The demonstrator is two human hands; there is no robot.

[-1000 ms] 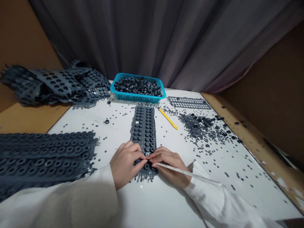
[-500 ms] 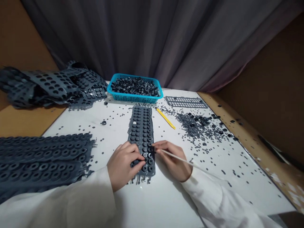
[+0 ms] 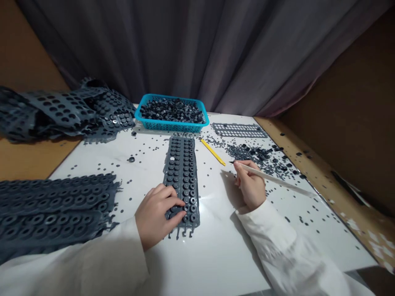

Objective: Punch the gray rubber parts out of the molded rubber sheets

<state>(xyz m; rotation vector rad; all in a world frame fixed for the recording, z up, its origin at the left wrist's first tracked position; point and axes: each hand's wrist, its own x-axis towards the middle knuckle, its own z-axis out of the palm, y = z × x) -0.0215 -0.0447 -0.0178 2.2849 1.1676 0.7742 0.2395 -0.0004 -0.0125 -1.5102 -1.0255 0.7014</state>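
Observation:
A long grey rubber sheet [image 3: 182, 164] studded with small round parts lies lengthwise in the middle of the white table [image 3: 210, 246]. My left hand [image 3: 157, 216] rests on its near end, fingers curled down and pressing on the studs. My right hand [image 3: 250, 185] is lifted off to the right of the sheet, closed around a thin white stick [image 3: 274, 177] whose dark tip points left, close to a pile of loose dark rubber bits [image 3: 259, 156].
A blue basket [image 3: 171, 113] full of dark round parts stands at the back. A yellow stick [image 3: 212, 151] lies beside the sheet. Stacked rubber sheets [image 3: 52, 205] sit at the near left, emptied sheets [image 3: 68, 109] at the far left, one punched strip [image 3: 239, 130] at the back right.
My right hand has left the near end of the sheet and moved up and to the right with the white stick, toward the loose pile. My left hand stays on the sheet.

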